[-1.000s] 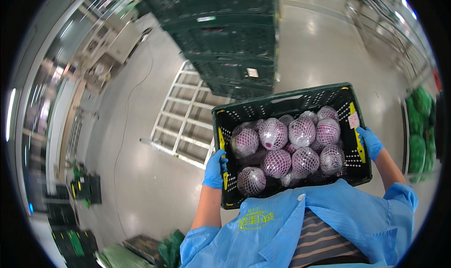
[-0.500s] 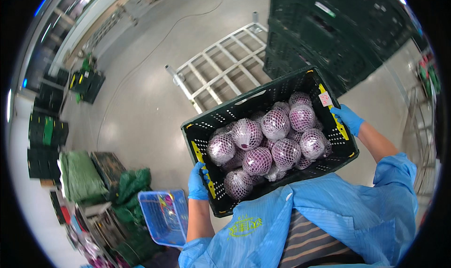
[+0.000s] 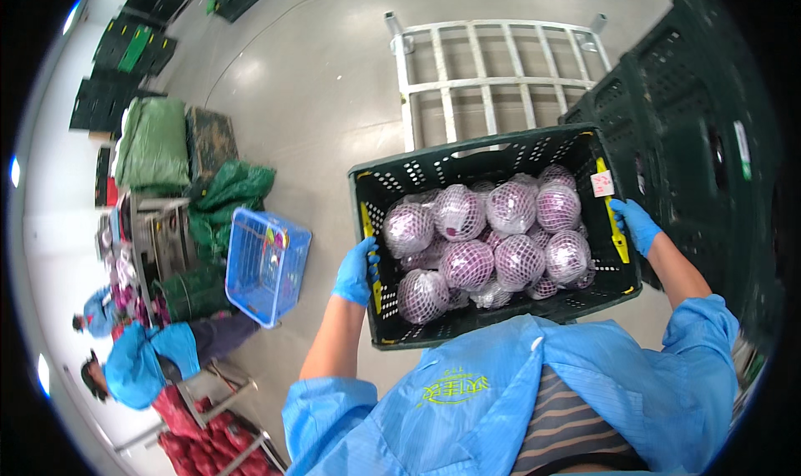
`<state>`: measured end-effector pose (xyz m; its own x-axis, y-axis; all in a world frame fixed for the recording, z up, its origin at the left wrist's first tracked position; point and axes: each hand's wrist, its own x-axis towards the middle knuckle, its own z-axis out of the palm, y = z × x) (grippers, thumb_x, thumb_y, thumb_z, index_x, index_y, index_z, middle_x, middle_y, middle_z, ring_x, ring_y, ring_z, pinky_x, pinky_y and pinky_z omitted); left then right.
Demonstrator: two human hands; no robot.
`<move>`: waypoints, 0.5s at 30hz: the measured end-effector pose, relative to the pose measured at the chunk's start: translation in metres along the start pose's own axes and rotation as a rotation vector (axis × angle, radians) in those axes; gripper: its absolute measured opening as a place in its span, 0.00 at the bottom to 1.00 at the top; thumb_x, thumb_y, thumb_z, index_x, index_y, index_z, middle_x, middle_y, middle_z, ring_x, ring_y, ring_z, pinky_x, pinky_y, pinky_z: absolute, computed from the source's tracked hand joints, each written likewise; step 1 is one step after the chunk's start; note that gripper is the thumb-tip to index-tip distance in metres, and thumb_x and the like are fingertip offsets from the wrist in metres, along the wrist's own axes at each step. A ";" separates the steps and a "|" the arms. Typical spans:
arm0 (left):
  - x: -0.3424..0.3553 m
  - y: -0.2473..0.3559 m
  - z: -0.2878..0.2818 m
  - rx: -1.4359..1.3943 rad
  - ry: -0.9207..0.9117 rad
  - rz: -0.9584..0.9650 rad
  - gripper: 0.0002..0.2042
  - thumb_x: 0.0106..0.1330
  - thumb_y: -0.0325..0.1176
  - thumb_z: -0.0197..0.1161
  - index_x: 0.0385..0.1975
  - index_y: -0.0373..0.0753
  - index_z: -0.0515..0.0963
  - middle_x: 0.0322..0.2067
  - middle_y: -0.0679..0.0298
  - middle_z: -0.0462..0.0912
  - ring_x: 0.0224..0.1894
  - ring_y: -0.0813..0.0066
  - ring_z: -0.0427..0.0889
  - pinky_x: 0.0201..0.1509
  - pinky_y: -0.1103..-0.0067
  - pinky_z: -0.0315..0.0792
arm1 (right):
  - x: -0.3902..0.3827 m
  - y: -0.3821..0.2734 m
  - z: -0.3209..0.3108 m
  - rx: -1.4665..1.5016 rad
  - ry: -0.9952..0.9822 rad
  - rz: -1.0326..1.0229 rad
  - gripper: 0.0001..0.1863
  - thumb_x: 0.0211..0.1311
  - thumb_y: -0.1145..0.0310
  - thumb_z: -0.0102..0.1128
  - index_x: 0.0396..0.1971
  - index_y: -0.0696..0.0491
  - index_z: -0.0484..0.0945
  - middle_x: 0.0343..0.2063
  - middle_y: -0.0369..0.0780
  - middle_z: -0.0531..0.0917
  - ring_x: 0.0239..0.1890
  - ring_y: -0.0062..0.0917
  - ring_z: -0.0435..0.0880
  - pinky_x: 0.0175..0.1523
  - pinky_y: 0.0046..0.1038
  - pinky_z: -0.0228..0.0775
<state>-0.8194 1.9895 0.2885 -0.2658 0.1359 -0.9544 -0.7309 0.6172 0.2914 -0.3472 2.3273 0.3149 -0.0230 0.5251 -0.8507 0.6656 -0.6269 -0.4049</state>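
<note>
Between my hands is a dark green plastic crate (image 3: 392, 180) with perforated walls and yellow end grips. Several round purple heads, apparently red cabbages (image 3: 519, 261), fill it in clear film and white netting. My left hand (image 3: 355, 272), in a blue glove, is closed on the grip at the left end. At the right end my right hand (image 3: 637, 226), gloved the same way, is closed on the other grip, below a small paper label (image 3: 602, 183). The crate is held in front of my blue jacket, and its underside is hidden.
Beyond the crate a metal-barred platform (image 3: 526, 82) stands on the floor. Tall dark green crates (image 3: 705, 100) are stacked close at right. A blue basket (image 3: 239, 259) sits at left, near green sacks (image 3: 154, 146). Two people in blue, one nearer (image 3: 138, 367), are at lower left.
My view has turned to the right, so the platform appears straighter and the stacked crates nearer. The held crate now sits more level in view. Both hands keep their grip; two people have come into view.
</note>
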 end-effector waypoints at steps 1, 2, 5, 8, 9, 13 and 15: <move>0.012 0.003 0.005 -0.009 -0.075 -0.010 0.11 0.68 0.47 0.56 0.28 0.51 0.73 0.16 0.78 0.66 0.16 0.86 0.61 0.22 0.85 0.56 | 0.006 -0.007 -0.007 -0.008 0.032 0.030 0.13 0.65 0.54 0.58 0.37 0.49 0.76 0.23 0.31 0.72 0.25 0.16 0.66 0.34 0.22 0.62; 0.025 0.001 0.006 -0.028 -0.148 -0.023 0.11 0.69 0.48 0.55 0.26 0.51 0.72 0.16 0.78 0.65 0.16 0.86 0.60 0.21 0.85 0.55 | 0.008 -0.015 -0.008 -0.026 0.062 0.060 0.13 0.65 0.54 0.57 0.36 0.49 0.76 0.23 0.30 0.72 0.25 0.16 0.66 0.34 0.22 0.61; 0.047 0.009 0.008 0.035 -0.148 0.005 0.13 0.70 0.49 0.53 0.25 0.52 0.72 0.16 0.78 0.65 0.17 0.85 0.60 0.22 0.83 0.56 | 0.006 -0.017 -0.001 0.014 0.045 0.112 0.09 0.66 0.58 0.54 0.33 0.48 0.75 0.20 0.31 0.71 0.24 0.17 0.67 0.33 0.22 0.62; 0.079 -0.018 -0.010 0.071 -0.123 0.038 0.16 0.70 0.53 0.52 0.31 0.47 0.75 0.20 0.73 0.70 0.20 0.81 0.63 0.26 0.81 0.61 | -0.002 0.012 0.009 0.047 0.089 0.179 0.07 0.65 0.61 0.55 0.32 0.49 0.75 0.20 0.32 0.71 0.24 0.18 0.69 0.33 0.22 0.63; 0.095 -0.026 -0.013 0.094 -0.154 0.073 0.19 0.70 0.55 0.51 0.35 0.44 0.76 0.23 0.71 0.72 0.23 0.79 0.65 0.28 0.79 0.64 | -0.004 0.026 0.012 0.060 0.132 0.198 0.07 0.64 0.62 0.55 0.33 0.49 0.75 0.20 0.32 0.72 0.24 0.18 0.69 0.33 0.22 0.64; 0.126 -0.037 -0.002 0.075 -0.139 0.075 0.21 0.67 0.56 0.55 0.35 0.42 0.76 0.22 0.69 0.71 0.22 0.79 0.64 0.27 0.79 0.63 | 0.003 0.062 0.019 0.111 0.271 0.232 0.06 0.62 0.65 0.58 0.34 0.50 0.74 0.22 0.34 0.73 0.24 0.20 0.71 0.35 0.22 0.66; 0.137 -0.035 0.002 0.104 -0.159 0.084 0.19 0.65 0.54 0.58 0.34 0.41 0.75 0.22 0.69 0.70 0.21 0.80 0.64 0.25 0.79 0.61 | 0.011 0.071 0.024 0.140 0.248 0.239 0.06 0.61 0.66 0.58 0.34 0.51 0.74 0.22 0.34 0.74 0.25 0.20 0.71 0.36 0.22 0.67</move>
<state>-0.8291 1.9878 0.1470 -0.2144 0.3053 -0.9278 -0.6393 0.6743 0.3696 -0.3187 2.2747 0.2688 0.3137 0.4669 -0.8268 0.5216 -0.8123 -0.2609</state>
